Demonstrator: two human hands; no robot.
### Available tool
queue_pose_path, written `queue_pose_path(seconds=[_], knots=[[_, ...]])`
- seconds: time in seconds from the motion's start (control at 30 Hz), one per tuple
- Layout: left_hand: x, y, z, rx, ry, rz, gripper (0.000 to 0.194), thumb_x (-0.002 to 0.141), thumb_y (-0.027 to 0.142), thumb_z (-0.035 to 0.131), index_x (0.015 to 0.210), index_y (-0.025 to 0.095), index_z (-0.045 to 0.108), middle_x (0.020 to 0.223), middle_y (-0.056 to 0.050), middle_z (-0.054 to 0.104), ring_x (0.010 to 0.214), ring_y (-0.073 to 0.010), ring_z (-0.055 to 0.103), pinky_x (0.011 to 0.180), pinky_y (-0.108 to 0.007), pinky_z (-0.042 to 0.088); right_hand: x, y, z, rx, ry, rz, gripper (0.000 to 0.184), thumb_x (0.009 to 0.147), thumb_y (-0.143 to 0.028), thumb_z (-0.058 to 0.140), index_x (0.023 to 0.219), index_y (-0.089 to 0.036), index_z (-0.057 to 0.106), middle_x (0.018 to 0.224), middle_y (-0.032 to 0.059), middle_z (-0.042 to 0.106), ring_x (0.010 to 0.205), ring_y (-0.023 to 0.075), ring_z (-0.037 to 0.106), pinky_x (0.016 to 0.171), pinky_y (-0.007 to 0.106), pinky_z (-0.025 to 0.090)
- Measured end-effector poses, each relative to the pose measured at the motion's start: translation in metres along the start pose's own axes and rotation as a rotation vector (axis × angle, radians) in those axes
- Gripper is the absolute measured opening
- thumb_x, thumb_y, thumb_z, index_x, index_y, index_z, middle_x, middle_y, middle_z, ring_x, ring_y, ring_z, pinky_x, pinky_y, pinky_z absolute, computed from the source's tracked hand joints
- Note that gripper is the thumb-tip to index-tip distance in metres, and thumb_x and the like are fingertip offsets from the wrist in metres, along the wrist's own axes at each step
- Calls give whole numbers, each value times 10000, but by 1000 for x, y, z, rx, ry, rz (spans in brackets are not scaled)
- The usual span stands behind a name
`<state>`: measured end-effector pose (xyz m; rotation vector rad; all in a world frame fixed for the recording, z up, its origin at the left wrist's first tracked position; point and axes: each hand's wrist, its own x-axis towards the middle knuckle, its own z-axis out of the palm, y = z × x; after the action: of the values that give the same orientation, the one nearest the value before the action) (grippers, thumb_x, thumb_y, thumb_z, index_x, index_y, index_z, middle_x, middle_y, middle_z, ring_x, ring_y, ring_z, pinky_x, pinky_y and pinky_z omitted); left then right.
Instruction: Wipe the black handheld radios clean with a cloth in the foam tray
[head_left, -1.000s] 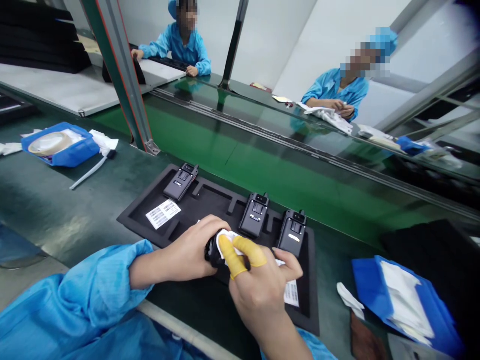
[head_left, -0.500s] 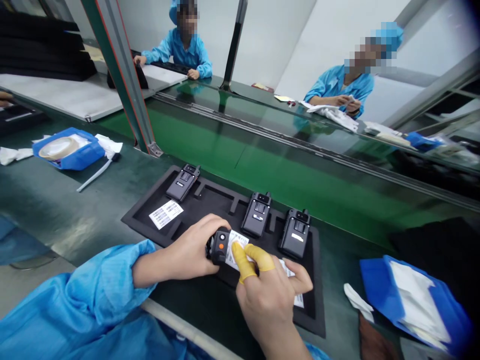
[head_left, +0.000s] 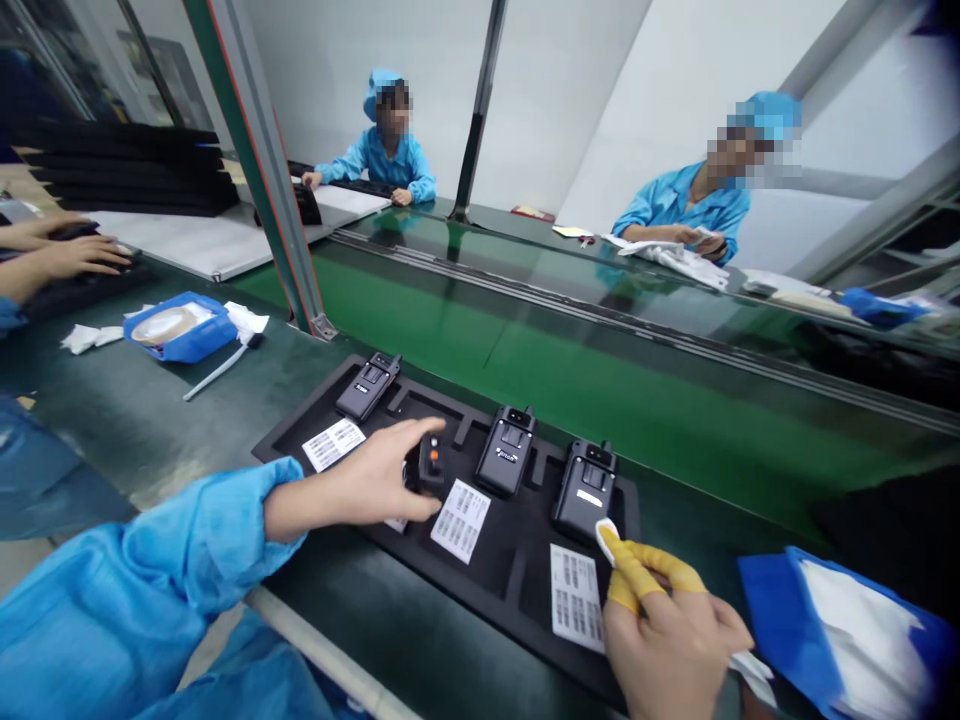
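Observation:
A black foam tray (head_left: pixel 495 575) lies on the dark green bench in front of me. My left hand (head_left: pixel 375 485) grips a small black radio with an orange button (head_left: pixel 430 464) and holds it over the tray's second slot. Three more black radios stand in the tray: one at the far left (head_left: pixel 367 385), one in the middle (head_left: pixel 506 452), one at the right (head_left: pixel 585 488). My right hand (head_left: pixel 664 625), with yellow finger cots, pinches a white wipe (head_left: pixel 606 531) just right of the tray. Barcode labels (head_left: pixel 461 520) lie in the tray's compartments.
A blue bin with a tape roll (head_left: pixel 180 327) sits at the left. A blue tray with white cloths (head_left: pixel 855 630) lies at the right. Another person's hands (head_left: pixel 71 255) work at far left. Two people in blue sit across the green conveyor (head_left: pixel 562 350). A metal post (head_left: pixel 262 180) rises behind the tray.
My right hand has drawn back to the right with the wipe, away from the radio. My left hand has moved the radio forward toward its slot. The label under it now shows.

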<state>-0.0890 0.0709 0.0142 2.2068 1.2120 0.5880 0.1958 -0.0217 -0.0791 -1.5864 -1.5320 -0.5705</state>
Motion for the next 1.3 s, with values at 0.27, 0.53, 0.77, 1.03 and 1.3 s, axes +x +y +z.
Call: queue_pose_path(seconds=[0.27,0.53,0.77,1.03,1.3], knots=[[95,-4,-2,488,-75,-293,934,725,495,663,1418,48,224,966,-162,674,861,-312,664,674,-310,487,-10,25,3,229,-143,491,285,717,-385,509,743,-177,701,868,81,639,757,193,568,744,359,389],[103,14,14,663,-4,-236,485,885,414,547,1241,103,438,1221,-221,460,1070,-373,559,866,-431,435,2,10,8,744,-162,1030,281,541,-402,659,716,-189,714,790,34,649,803,201,576,790,355,431],[104,44,77,532,-94,-188,923,750,612,629,1442,127,257,1199,-228,477,976,-394,611,793,-431,470,-6,1,8,740,-215,993,273,557,-398,682,734,-196,728,809,34,645,809,190,575,756,332,433],[89,23,55,161,-78,-187,1005,645,360,690,1455,57,179,1310,-241,454,1119,-355,563,877,-393,475,-18,14,9,581,-190,666,317,695,-483,651,808,-195,720,844,52,652,812,194,586,747,336,430],[8,22,40,-253,-27,31,646,516,52,593,1141,182,487,1112,-42,571,993,-223,580,890,-323,465,15,-34,-18,274,-115,-43,174,856,-204,512,933,-215,668,888,39,634,792,156,574,780,355,353]])
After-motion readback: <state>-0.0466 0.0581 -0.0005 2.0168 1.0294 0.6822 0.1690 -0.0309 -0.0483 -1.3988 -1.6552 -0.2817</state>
